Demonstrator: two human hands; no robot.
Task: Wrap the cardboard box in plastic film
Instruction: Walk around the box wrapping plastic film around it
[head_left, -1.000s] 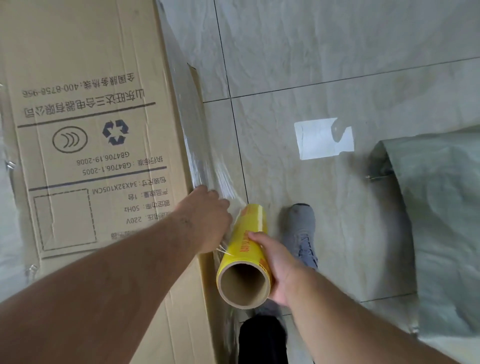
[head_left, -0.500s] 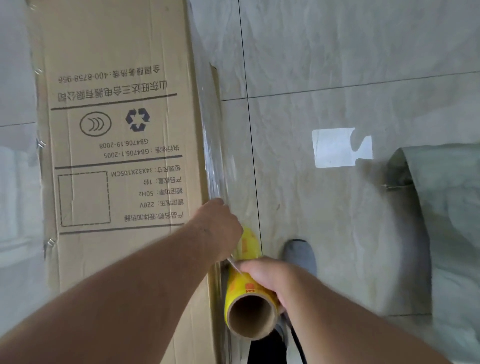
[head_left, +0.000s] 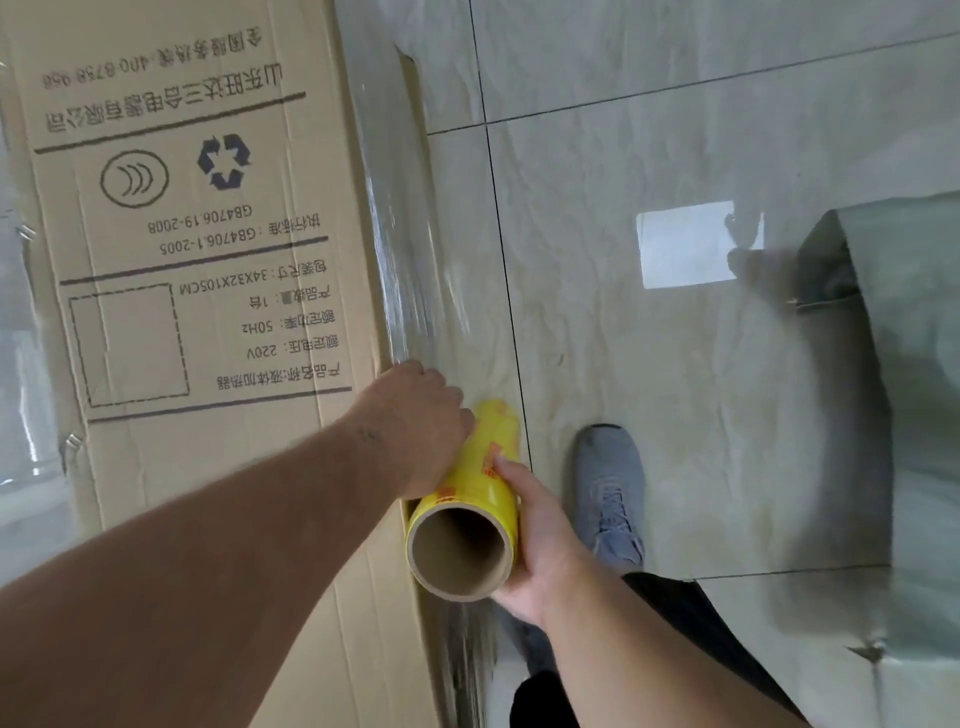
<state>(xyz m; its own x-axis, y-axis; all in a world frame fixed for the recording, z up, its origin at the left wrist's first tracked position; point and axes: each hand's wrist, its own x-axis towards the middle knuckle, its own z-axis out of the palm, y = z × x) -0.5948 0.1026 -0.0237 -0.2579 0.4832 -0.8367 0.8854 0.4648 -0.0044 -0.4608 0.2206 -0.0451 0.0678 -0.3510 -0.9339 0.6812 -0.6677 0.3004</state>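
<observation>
A tall brown cardboard box (head_left: 208, 291) with printed text and a recycling mark fills the left side. Clear plastic film (head_left: 402, 249) lies shiny and wrinkled along its right edge. My right hand (head_left: 540, 545) grips a yellow roll of film (head_left: 475, 499) with a brown cardboard core, its open end facing me, just right of the box's edge. My left hand (head_left: 415, 421) rests at that edge, fingers curled over the far part of the roll and the film; what the fingertips hold is hidden.
The floor is pale glossy tile (head_left: 675, 130) with dark joints. My grey shoe (head_left: 608, 488) stands right of the roll. A grey-green sack or sheet (head_left: 904, 389) lies at the right. A bright window reflection (head_left: 685, 244) shows on the tile.
The roll dropped low beside the box half a second ago and has come back up. My left hand stayed at the box's right edge. The view shifted slightly.
</observation>
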